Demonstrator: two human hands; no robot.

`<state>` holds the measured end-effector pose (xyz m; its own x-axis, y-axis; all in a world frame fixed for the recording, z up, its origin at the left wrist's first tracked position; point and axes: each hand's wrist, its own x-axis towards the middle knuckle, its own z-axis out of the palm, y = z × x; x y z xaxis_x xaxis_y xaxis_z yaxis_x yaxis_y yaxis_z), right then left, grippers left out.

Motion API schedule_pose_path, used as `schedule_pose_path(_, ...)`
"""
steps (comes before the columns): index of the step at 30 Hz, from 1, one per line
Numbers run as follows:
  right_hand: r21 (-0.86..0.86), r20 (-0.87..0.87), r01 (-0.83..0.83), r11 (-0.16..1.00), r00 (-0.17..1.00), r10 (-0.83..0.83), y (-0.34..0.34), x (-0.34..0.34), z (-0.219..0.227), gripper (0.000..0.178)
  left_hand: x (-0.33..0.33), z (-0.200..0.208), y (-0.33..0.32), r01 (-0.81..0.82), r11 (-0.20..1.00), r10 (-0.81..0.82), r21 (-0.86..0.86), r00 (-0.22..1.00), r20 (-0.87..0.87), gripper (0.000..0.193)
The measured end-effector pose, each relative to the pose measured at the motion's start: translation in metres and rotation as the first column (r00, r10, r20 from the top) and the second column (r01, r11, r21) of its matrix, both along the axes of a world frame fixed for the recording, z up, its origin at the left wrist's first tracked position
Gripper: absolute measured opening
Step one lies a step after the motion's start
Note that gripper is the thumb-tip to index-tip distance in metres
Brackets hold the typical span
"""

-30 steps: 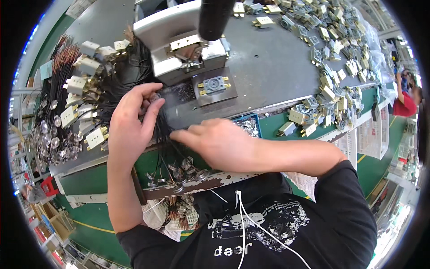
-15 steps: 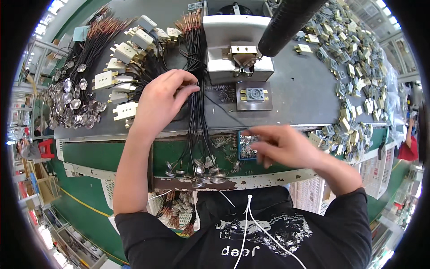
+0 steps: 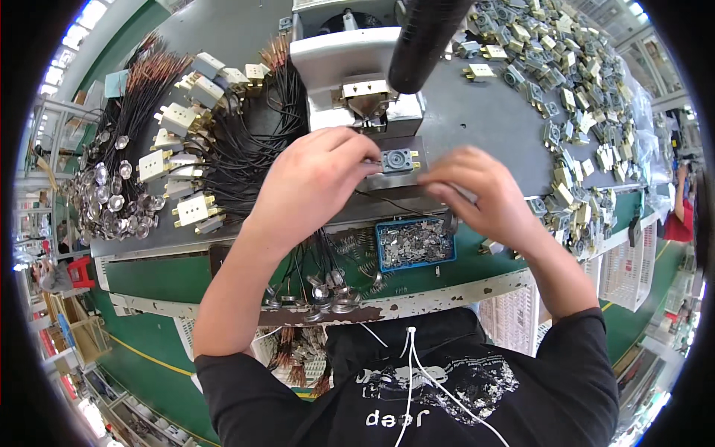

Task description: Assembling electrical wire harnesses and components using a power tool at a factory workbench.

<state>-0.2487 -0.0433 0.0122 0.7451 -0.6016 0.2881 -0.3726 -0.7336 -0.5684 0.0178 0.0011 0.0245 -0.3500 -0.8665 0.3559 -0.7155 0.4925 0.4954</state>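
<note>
My left hand (image 3: pixel 320 171) is closed, its thumb and forefinger pinched at the left end of a grey plastic connector housing (image 3: pixel 397 161) with brass tabs. The housing lies on a metal block (image 3: pixel 398 181). From below that hand a thin black wire (image 3: pixel 383 199) runs right, toward a round metal disc (image 3: pixel 450 221) beneath my right hand (image 3: pixel 477 194). My right hand's fingers are curled together just right of the housing, slightly blurred; what they hold is hidden. The wire end inside my left pinch is also hidden.
A steel press (image 3: pixel 357 59) stands behind the block, with a thick black tube (image 3: pixel 424 45) above. A blue tray (image 3: pixel 415 264) of small metal clips sits in front. Wired cream connectors (image 3: pixel 179 119) lie left, loose housings (image 3: pixel 573 97) right. More discs (image 3: pixel 328 290) hang over the front edge.
My left hand has moved right, from the hanging wires to the housing. My right hand has risen from the clip tray to the housing's right side. The whole view has shifted slightly.
</note>
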Motion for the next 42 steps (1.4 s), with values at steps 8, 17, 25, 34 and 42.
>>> schedule_pose_path(8, -0.169, -0.006, -0.100, 0.980, 0.995, 0.101, -0.023, 0.027, -0.009, 0.026, 0.013, 0.000, 0.015, -0.061, 0.996, 0.060, 0.065, 0.998, 0.021, 0.012)
schedule_pose_path(17, -0.053, -0.201, -0.031, 0.998, 0.979, 0.020, -0.018, 0.025, 0.000, 0.025, 0.015, -0.004, 0.018, -0.138, 0.974, 0.152, 0.177, 0.986, -0.065, 0.014)
schedule_pose_path(25, -0.270, -0.179, -0.067, 0.960, 0.984, 0.019, -0.018, 0.030, -0.011, 0.028, 0.009, -0.010, 0.012, -0.053, 0.998, 0.054, 0.016, 0.997, -0.057, 0.013)
schedule_pose_path(34, -0.336, -0.087, -0.014, 0.942, 0.996, -0.017, -0.018, 0.026, -0.019, 0.026, 0.004, -0.013, 0.004, -0.033, 0.999, 0.031, -0.030, 0.998, -0.055, 0.013)
schedule_pose_path(42, -0.284, -0.022, -0.002, 0.959, 1.000, -0.004, -0.018, 0.028, -0.028, 0.028, -0.001, -0.012, 0.002, -0.030, 1.000, 0.030, 0.002, 0.998, -0.061, 0.011)
